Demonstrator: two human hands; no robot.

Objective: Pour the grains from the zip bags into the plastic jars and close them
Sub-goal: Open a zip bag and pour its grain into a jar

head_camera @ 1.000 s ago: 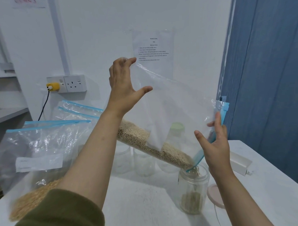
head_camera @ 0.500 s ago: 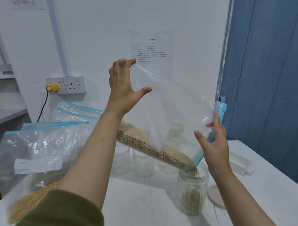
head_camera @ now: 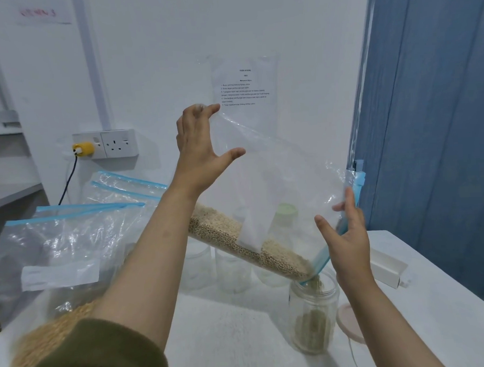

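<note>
I was mid-pour, my left hand (head_camera: 197, 146) pinching the zip bag (head_camera: 274, 187) high by its corner and my right hand (head_camera: 348, 242) gripping its mouth over the open plastic jar (head_camera: 313, 316) on the desk (head_camera: 231, 336); next, I judged, more tilt.

Glossy clear plastic zip bag (head_camera: 276, 176), transparent plastic jar (head_camera: 313, 319), matt white table (head_camera: 228, 336)
</note>
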